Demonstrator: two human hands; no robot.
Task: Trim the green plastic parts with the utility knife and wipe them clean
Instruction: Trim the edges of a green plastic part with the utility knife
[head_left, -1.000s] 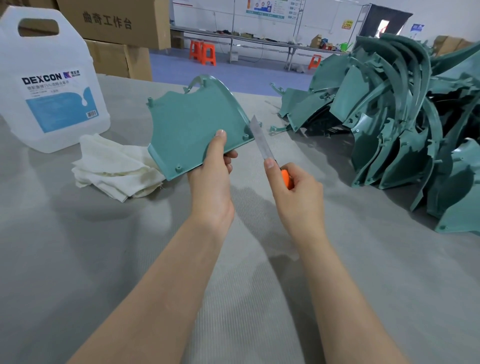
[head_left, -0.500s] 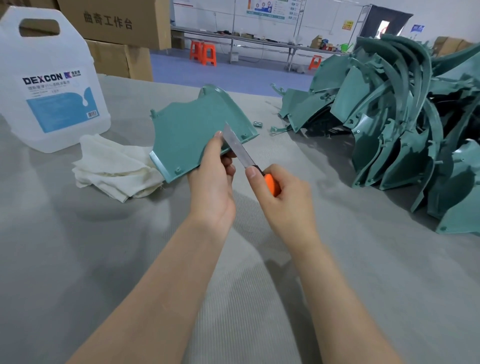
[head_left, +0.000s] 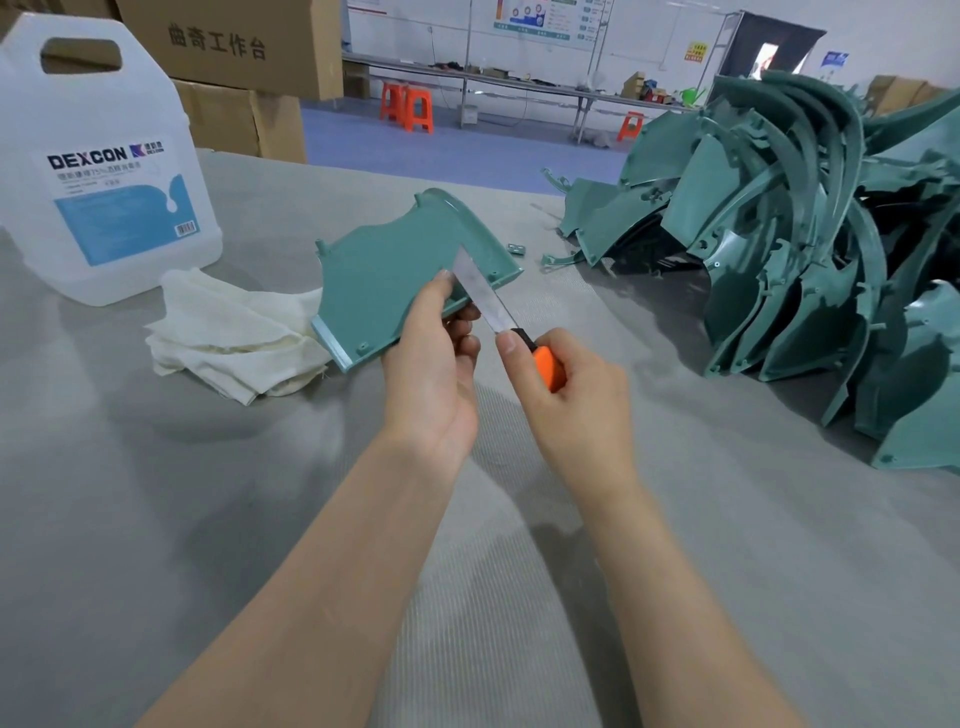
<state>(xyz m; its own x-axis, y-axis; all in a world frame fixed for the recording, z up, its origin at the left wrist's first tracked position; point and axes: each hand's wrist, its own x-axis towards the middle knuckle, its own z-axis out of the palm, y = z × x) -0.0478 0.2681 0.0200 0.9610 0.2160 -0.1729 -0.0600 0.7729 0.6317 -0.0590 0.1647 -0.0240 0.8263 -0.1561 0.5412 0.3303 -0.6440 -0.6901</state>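
One wide-angle view from the wearer's head, facing forward and down; the left hand (head_left: 431, 374) and right hand (head_left: 582, 410) sit close, mid-frame; the grey table (head_left: 197, 519) fills most of it; a distant workshop (head_left: 519, 93) crosses the top.
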